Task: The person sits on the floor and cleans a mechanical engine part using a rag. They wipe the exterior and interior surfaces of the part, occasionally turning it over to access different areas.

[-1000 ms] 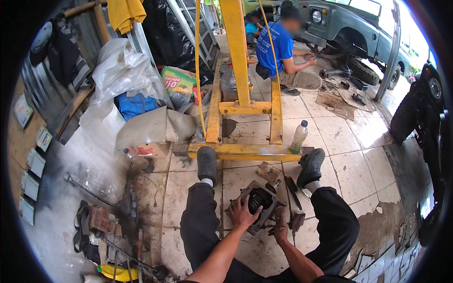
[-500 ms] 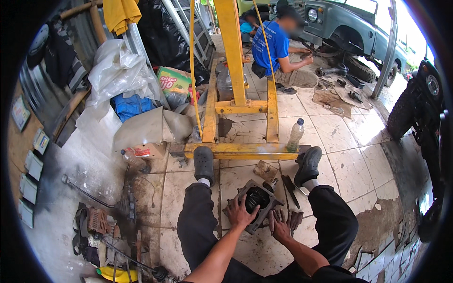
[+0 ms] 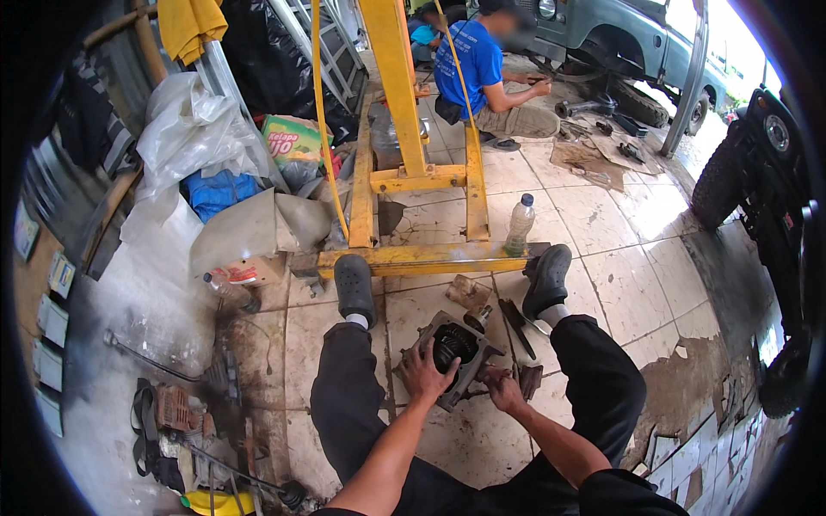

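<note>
A grey metal gearbox housing (image 3: 471, 384) rests on the floor between my legs, with dark toothed gears (image 3: 453, 342) showing in its opening. Across its near left side lies my left hand (image 3: 423, 377), fingers apart, touching the rim by the gears. My right hand (image 3: 503, 389) is at the housing's right edge with its fingers curled in; whatever they hold, if anything, is hidden. Just right of that hand is a brown block-like piece (image 3: 530, 380). A small cylindrical metal part (image 3: 477, 318) sits against the far right corner of the housing.
Beyond my shoes stands a yellow steel hoist frame (image 3: 413, 258), with a plastic bottle (image 3: 520, 225) at its base. A dark flat bar (image 3: 517, 328) lies right of the housing. Tools and a brick (image 3: 177, 404) are at left. A person in a blue shirt (image 3: 469, 69) sits farther off.
My right hand's fingers have gone from spread out to curled at the housing's edge. My left hand stays on the housing. The whole view has shifted slightly.
</note>
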Action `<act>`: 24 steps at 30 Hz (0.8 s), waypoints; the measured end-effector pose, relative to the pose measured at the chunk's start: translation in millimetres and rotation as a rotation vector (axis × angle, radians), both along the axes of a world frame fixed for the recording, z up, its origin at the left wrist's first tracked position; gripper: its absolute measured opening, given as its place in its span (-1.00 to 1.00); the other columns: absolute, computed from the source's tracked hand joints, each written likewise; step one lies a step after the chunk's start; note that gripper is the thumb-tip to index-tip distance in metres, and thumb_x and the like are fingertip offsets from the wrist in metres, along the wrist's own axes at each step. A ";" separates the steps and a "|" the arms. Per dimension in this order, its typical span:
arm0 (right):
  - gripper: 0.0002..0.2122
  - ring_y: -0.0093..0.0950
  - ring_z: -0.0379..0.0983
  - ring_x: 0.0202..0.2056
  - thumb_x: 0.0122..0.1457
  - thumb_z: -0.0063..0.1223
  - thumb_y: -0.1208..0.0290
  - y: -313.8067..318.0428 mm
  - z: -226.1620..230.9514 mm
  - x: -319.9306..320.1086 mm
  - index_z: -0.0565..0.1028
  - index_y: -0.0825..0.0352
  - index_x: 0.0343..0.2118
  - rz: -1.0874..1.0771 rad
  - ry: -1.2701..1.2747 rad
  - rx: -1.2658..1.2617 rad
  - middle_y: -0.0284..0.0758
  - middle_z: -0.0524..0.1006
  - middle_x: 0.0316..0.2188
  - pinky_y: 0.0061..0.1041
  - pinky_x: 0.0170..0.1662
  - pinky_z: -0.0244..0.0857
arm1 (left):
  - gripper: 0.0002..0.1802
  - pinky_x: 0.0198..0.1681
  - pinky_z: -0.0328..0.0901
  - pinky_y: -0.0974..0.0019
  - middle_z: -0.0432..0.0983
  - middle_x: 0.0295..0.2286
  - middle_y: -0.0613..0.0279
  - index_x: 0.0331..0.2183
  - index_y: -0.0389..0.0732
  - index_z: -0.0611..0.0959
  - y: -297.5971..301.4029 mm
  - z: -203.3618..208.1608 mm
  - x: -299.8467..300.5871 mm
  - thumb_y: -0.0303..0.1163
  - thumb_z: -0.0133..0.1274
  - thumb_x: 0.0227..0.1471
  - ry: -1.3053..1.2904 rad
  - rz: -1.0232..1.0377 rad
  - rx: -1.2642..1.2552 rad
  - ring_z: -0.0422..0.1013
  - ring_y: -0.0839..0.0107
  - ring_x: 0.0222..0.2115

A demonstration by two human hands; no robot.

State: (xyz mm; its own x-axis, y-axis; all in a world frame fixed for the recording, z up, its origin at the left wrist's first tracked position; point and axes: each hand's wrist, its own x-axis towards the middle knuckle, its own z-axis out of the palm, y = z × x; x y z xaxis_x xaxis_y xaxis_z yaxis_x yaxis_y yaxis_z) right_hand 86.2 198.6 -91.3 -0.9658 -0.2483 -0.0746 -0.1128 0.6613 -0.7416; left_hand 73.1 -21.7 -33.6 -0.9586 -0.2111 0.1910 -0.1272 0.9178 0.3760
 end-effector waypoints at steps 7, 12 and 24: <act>-0.59 -0.03 0.11 0.21 0.16 -0.02 0.41 -20.0 37.0 23.2 0.38 0.25 0.11 -0.371 0.333 -0.095 -0.06 0.36 0.08 0.02 0.29 -0.28 | -0.07 0.17 0.01 -0.18 0.23 0.07 0.01 0.18 0.07 0.33 -7.6 -0.7 3.3 0.42 -0.03 -0.11 -0.055 0.010 0.009 0.17 0.03 0.12; -0.41 -0.06 0.04 0.28 0.13 -0.07 0.50 -19.7 8.1 28.0 0.13 0.25 0.27 -0.288 0.288 0.130 -0.06 0.25 0.21 -0.05 0.27 -0.12 | -0.08 0.16 0.02 -0.16 0.23 0.07 0.00 0.18 0.07 0.34 -0.4 6.8 -0.2 0.41 -0.04 -0.09 -0.054 -0.002 0.034 0.17 0.02 0.12; -0.19 -0.01 -0.28 0.37 0.15 -0.07 0.15 -65.3 24.7 32.1 -0.18 0.48 0.32 -0.245 0.055 0.383 -0.01 0.01 0.33 0.20 0.28 -0.63 | -0.07 0.16 0.02 -0.23 0.22 0.08 0.02 0.19 0.08 0.31 -1.2 2.6 2.8 0.42 -0.04 -0.10 -0.081 0.010 0.020 0.16 0.02 0.13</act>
State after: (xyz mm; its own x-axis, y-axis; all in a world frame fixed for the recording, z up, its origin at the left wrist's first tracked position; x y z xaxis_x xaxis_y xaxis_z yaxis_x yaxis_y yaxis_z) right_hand 118.3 133.3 -66.6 -0.9977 0.0235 -0.0639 0.0490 0.8988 -0.4356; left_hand 75.9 -22.9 -31.0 -0.9685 -0.2240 0.1085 -0.1673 0.9087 0.3825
